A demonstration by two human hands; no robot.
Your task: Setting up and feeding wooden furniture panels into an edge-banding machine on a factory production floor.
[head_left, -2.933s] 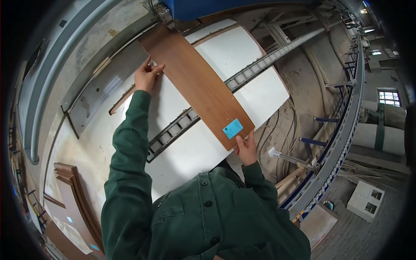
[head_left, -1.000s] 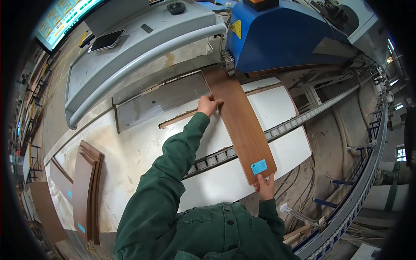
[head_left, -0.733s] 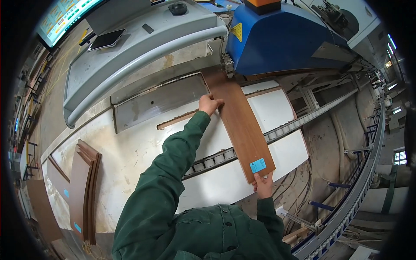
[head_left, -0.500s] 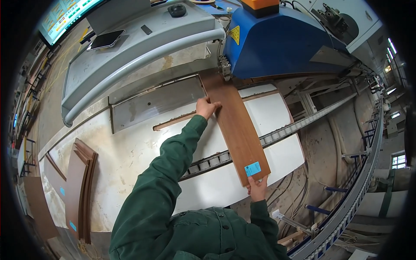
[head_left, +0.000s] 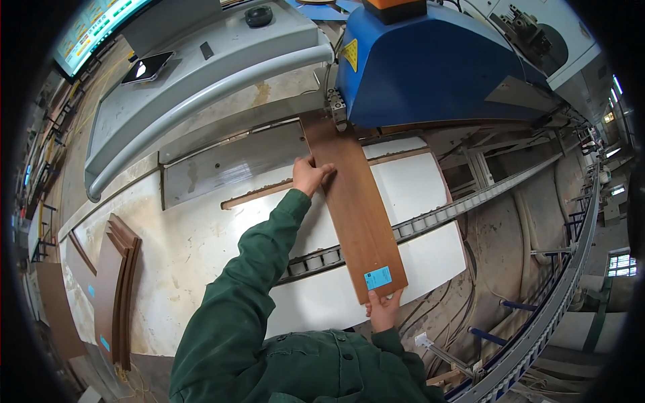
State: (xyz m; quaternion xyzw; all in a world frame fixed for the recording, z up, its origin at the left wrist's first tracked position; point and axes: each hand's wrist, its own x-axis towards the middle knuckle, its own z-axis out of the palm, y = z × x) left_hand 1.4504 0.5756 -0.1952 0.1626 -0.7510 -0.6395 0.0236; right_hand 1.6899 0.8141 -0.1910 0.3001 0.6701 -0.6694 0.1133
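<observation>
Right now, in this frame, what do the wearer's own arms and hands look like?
Both arms wear long dark green sleeves: the left sleeve is visibly creased, and the right sleeve matches it. They belong to a button-front work top in the same green. The left hand and right hand are bare, with no gloves.

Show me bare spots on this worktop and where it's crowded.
Bare: the white worktop between the stacked brown boards and left sleeve; a smaller patch right of the wood-grain board, nearer than the roller track. Crowded: the board's far end, beside the blue machine housing.
</observation>
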